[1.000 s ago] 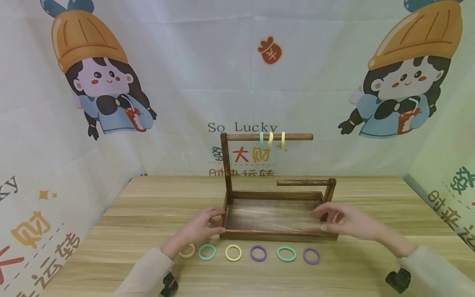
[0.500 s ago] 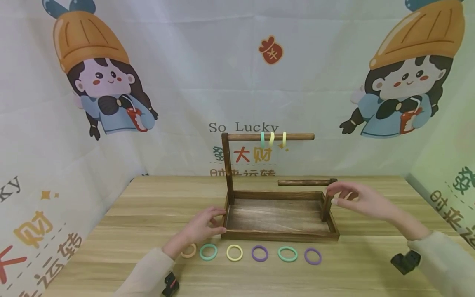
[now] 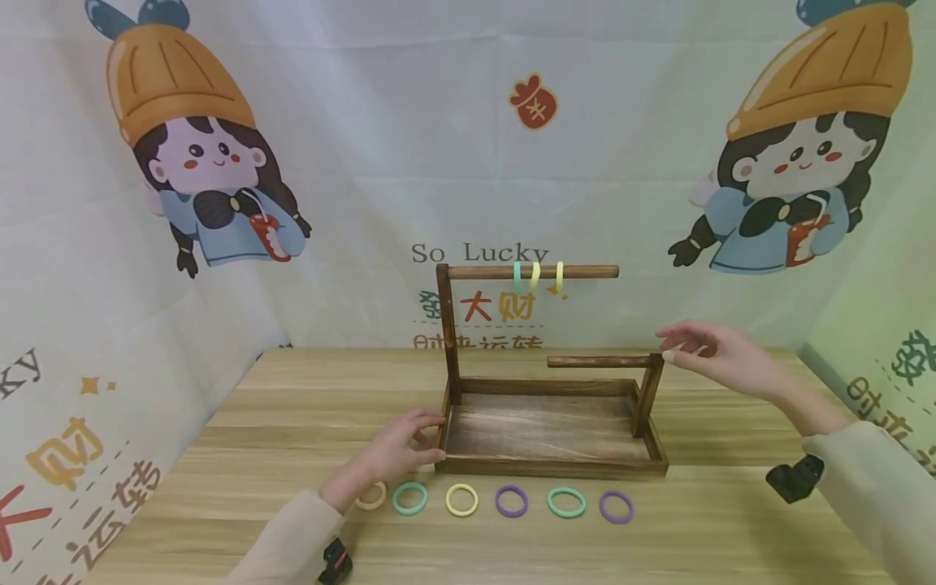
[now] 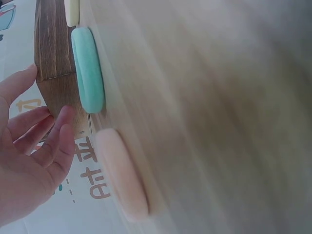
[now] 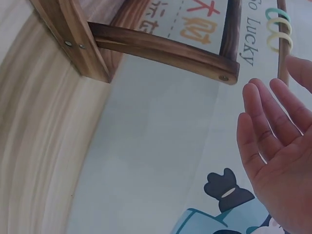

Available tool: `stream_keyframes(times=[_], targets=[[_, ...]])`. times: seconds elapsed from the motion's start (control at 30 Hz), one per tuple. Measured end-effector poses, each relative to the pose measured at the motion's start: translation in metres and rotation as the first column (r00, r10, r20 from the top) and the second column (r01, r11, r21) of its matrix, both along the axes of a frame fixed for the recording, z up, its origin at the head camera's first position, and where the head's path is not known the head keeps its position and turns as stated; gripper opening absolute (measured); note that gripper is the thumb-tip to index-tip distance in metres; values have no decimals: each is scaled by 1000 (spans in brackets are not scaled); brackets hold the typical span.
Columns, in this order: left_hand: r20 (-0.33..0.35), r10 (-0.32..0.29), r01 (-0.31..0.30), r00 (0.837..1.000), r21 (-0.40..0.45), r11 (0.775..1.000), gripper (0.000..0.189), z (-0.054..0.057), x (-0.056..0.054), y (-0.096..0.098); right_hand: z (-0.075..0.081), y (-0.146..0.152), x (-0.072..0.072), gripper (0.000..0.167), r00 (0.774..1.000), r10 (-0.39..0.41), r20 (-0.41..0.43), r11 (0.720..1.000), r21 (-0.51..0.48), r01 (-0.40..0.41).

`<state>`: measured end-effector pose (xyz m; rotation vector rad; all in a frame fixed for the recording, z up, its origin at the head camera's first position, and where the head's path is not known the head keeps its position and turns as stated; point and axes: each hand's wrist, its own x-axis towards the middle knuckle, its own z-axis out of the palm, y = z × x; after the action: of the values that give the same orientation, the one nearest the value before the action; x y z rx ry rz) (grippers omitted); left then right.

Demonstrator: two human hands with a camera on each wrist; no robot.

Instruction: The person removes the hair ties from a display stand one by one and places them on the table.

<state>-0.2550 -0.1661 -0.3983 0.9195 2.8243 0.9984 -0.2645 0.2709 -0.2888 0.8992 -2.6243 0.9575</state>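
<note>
A dark wooden rack (image 3: 552, 465) stands on the table, a shallow tray with a tall post and long bar at the left and a short post and bar (image 3: 600, 361) at the right. My left hand (image 3: 391, 445) rests its thumb and fingertips against the tray's left end. My right hand (image 3: 724, 357) hovers beside the top of the short post, fingers loosely bent, holding nothing; its wrist view shows a gap from the wood. One green ring (image 3: 517, 277) and two pale yellow rings (image 3: 559, 277) hang on the long bar.
In front of the tray lies a row of rings: orange (image 3: 374, 496), green (image 3: 410, 498), yellow (image 3: 461, 500), purple (image 3: 511, 500), green (image 3: 566, 502) and purple (image 3: 617, 507). A printed cloth (image 3: 366, 162) hangs behind the table (image 3: 292, 422).
My right hand has risen from the tray's right end, up past the short post to beside its top. The left hand stays against the tray; the rings keep their places.
</note>
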Motion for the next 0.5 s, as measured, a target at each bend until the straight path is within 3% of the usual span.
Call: stream_keyframes(times=[0.5], targets=[[4,0,0,1000,13,1000,50,0,1,1,27,-3,-21,33,996,-85,10,994,-65,85]])
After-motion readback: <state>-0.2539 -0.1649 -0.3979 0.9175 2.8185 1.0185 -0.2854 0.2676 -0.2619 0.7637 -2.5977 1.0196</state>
